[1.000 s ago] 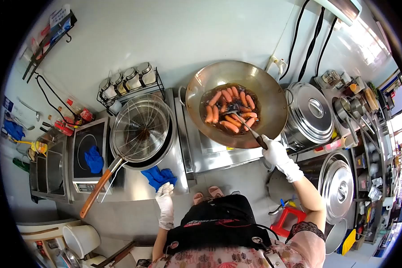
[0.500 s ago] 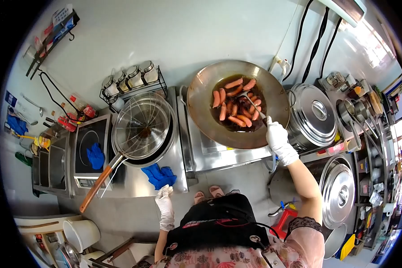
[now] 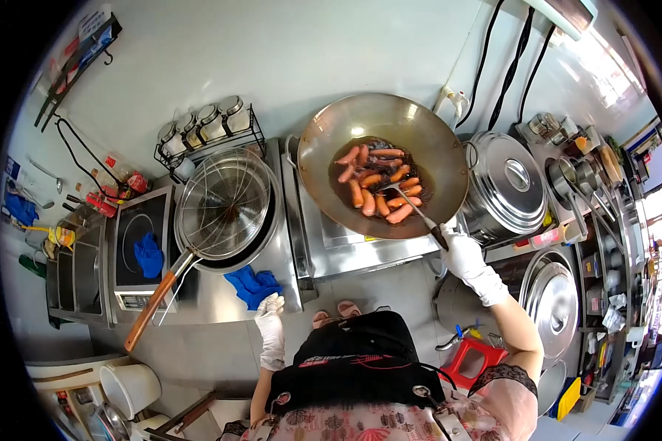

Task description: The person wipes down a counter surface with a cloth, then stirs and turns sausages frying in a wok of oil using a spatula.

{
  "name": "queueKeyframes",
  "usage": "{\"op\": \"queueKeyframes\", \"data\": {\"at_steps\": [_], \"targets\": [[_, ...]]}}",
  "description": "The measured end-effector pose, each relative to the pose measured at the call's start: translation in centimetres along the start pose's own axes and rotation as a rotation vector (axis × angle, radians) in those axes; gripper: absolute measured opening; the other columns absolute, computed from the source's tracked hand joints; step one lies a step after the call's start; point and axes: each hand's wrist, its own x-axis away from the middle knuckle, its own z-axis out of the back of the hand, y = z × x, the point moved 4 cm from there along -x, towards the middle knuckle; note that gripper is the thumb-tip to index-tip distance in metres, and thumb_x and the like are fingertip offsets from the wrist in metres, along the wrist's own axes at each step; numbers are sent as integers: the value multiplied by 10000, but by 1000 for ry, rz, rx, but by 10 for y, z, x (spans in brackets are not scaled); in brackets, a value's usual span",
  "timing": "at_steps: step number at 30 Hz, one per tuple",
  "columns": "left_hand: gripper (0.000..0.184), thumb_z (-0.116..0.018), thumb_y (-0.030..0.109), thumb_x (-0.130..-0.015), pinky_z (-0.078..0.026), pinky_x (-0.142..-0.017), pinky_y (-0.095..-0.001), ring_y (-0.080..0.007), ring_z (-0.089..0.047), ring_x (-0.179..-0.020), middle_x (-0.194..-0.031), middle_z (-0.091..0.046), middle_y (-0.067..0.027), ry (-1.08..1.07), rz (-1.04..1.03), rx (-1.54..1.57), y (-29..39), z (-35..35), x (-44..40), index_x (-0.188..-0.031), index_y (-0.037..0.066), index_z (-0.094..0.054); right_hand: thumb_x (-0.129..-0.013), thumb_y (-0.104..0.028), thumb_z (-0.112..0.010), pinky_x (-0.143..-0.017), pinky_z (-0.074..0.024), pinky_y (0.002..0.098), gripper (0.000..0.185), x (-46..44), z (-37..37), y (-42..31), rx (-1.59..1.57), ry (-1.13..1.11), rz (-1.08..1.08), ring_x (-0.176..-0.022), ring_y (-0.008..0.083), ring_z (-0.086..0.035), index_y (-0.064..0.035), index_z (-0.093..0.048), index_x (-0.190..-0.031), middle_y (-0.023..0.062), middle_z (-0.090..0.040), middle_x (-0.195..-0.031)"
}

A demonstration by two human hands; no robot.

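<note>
My right hand (image 3: 472, 266), in a white glove, is closed round the dark handle of a metal spatula (image 3: 421, 211). The spatula's head rests among browned sausages (image 3: 387, 182), which lie in dark oil in a large wok (image 3: 326, 140). Some of its head is hidden by the sausages. Also white-gloved, my left hand (image 3: 271, 323) is low at the counter's front edge, fingers curled together, close by a crumpled blue cloth (image 3: 253, 287). I cannot tell whether its fingertips touch the cloth.
Left of the wok, a wire strainer (image 3: 224, 195) with a wooden handle lies over a pot. Behind it stands a rack of seasoning jars (image 3: 212, 123). A lidded steel pot (image 3: 509, 176) is at the wok's right. A red stool (image 3: 472, 363) stands on the floor.
My right hand has moved down and slightly right, drawing the spatula toward me. The sausages have shifted left and down in the wok. My left hand has stayed by the cloth.
</note>
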Motion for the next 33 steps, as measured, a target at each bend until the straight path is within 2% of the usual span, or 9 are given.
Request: {"op": "queueKeyframes", "data": {"at_steps": [1,2,7,11,15,23,25,27,33], "targets": [[243,-493,144,-967,-492,-814,-255,-159,-631,-911,-992,-659,-104,-4,-10,10,-3,0,-2,-1110,-24,-595,-741,-53,-553,-610,-509,401,416,-3,1,-9,-45,60,38,-669,314,-642,3,-585,-1152,172,-648,-755],[236,-498,139,-964,-494,-805,-252,-156,-632,-902,-985,-660,-99,-6,-20,20,-5,0,-3,-1102,-22,-601,-746,-56,-560,-636,-508,406,395,-10,-1,-13,-58,-33,-27,-698,332,-646,9,-583,-1134,183,-650,-776],[225,-512,135,-955,-498,-787,-252,-153,-634,-888,-979,-661,-95,9,-12,28,-8,3,-3,-1089,-18,-610,-754,-64,-558,-654,-499,440,347,-51,-29,-22,-234,18,-14,-737,372,-637,7,-582,-1093,203,-643,-781],[222,-519,140,-953,-499,-789,-264,-159,-635,-876,-966,-667,-102,32,-2,35,-10,11,4,-1076,-16,-617,-760,-86,-568,-652,-502,443,399,-80,-44,-25,-178,22,-42,-731,361,-639,-5,-573,-1151,193,-643,-777],[223,-519,149,-954,-499,-797,-270,-167,-638,-873,-945,-671,-108,50,3,35,-10,16,12,-1067,-14,-621,-765,-98,-566,-626,-518,410,443,-95,-60,-11,-15,145,-60,-689,303,-648,-42,-570,-1204,138,-643,-779],[258,-544,199,-947,-498,-831,-290,-190,-642,-869,-935,-675,-119,71,66,48,-11,14,16,-1075,-11,-623,-865,-81,-434,-611,-519,422,346,-74,-47,13,142,119,-55,-707,300,-653,18,-543,-1178,154,-644,-796],[263,-600,149,-882,-496,-824,-301,-189,-645,-843,-959,-673,-131,38,-10,27,-19,12,10,-1087,-14,-620,-872,-97,-421,-582,-509,427,215,-65,-38,13,173,73,-93,-696,290,-661,-19,-563,-1013,151,-644,-756],[288,-608,162,-879,-512,-775,-292,-191,-649,-870,-983,-668,-117,-54,-47,43,-44,21,-14,-1117,0,-607,-853,-106,-463,-534,-503,409,123,-49,-31,11,256,216,-40,-584,281,-651,-48,-559,-904,110,-635,-643],[298,-506,249,-944,-520,-779,-331,-240,-662,-907,-1041,-668,-154,-129,44,-74,-48,4,-40,-1121,32,-608,-874,-125,-464,-532,-482,452,168,-25,-28,21,-12,71,-111,-652,310,-651,-26,-583,-939,128,-650,-737]]}}
